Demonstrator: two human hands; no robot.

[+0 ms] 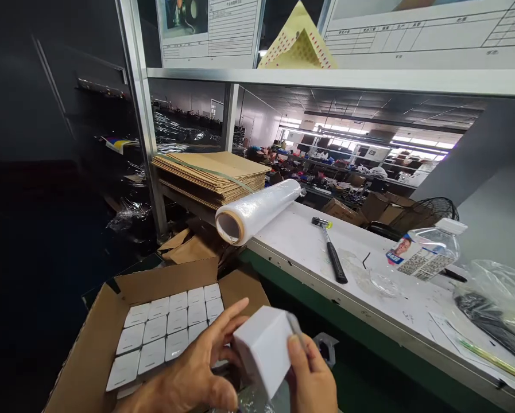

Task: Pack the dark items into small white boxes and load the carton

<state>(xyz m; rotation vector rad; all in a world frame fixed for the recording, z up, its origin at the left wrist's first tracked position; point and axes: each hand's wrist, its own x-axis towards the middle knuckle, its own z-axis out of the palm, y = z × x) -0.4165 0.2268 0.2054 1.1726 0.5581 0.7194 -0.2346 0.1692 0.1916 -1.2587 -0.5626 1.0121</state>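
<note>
A small white box (268, 347) is tilted in front of me, a greyish flap or edge showing at its right end. My right hand (312, 376) grips that right end between thumb and fingers. On the other side of the white box is my left hand (197, 367), its index finger stretched out and the thumb well apart. Some of its fingers reach the box's left side, and I cannot tell whether they touch it. Below my left hand, an open cardboard carton (78, 353) contains rows of similar white boxes (156, 328). Clear plastic (257, 398) lies under my hands.
On the white bench (291, 229) are a roll of clear film (261, 209), a hammer (331, 249), a plastic bottle (429, 249) and a plastic bag (498, 304). Flat cardboard sheets (214, 172) are stacked behind the carton. A metal upright (143, 115) stands at left.
</note>
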